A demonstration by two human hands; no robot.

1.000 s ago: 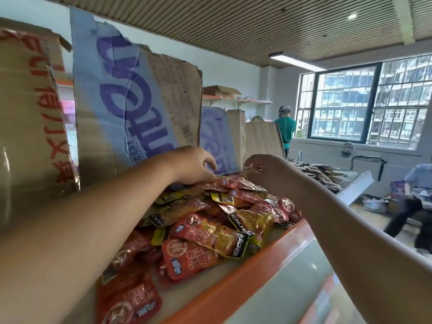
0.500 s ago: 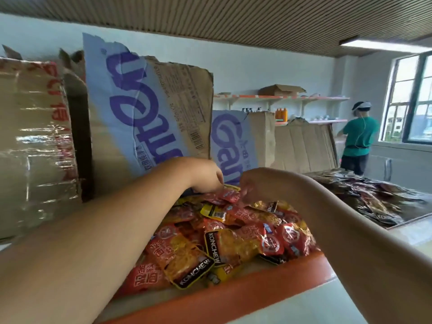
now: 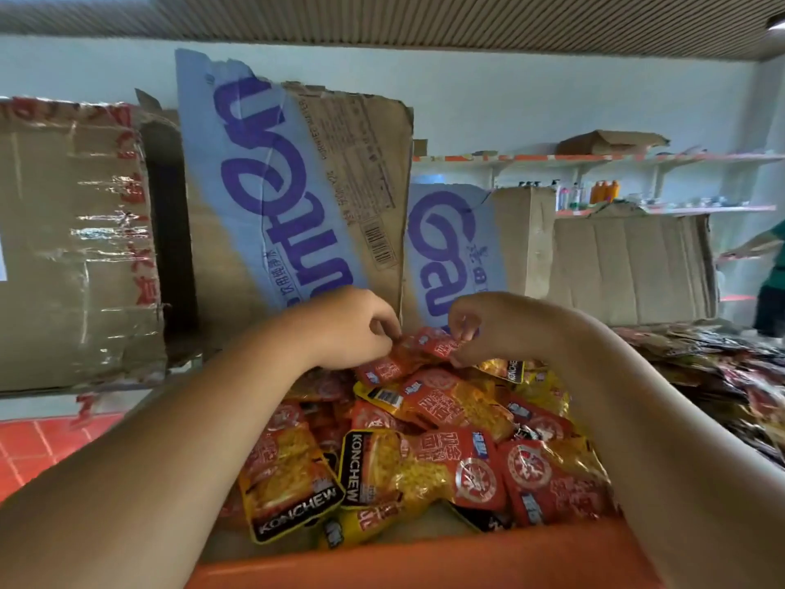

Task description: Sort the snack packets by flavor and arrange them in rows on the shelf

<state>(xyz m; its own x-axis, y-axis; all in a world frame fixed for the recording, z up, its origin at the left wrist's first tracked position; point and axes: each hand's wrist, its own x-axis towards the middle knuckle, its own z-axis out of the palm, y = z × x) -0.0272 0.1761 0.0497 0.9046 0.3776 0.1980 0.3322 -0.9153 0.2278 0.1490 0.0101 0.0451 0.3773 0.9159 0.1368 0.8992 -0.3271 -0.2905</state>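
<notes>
The left box [image 3: 76, 248] was cut off at the edge. Its red letters were too torn and too shiny with tape to read. Beside it a tall card [image 3: 297, 184] stood on end with big purple letters, and the left hand [image 3: 348, 329] hid its bottom part.

That hand's fingers were curled in tight, so their tips were mostly hidden. Its grip looked closed on the left end of a red packet [image 3: 429, 346]. The right hand [image 3: 488, 325] pinched the right end of the same packet between thumb and finger. The packet was at the back of the pile [image 3: 424, 452]. I could not tell if it was touching the pile or lifted just off it.

Both arms covered the sides of the pile, so how far it spread could not be seen. To the right, a dark heap [image 3: 722, 376] of other packets was blurred and its colours ran together. A person [image 3: 775, 269] in green was cut off at the right edge.

The pile of red and yellow packets lay all mixed up on the shelf [image 3: 424, 559], which had an orange front edge. Some packets said KONCHEW. Red tiles [image 3: 42, 440] showed at the lower left. A plain card [image 3: 628, 265] leaned at the back on the right. On the pale wall behind it were wall shelves [image 3: 701, 157] with orange bottles [image 3: 603, 191]. The ceiling [image 3: 424, 19] had thin stripes.
</notes>
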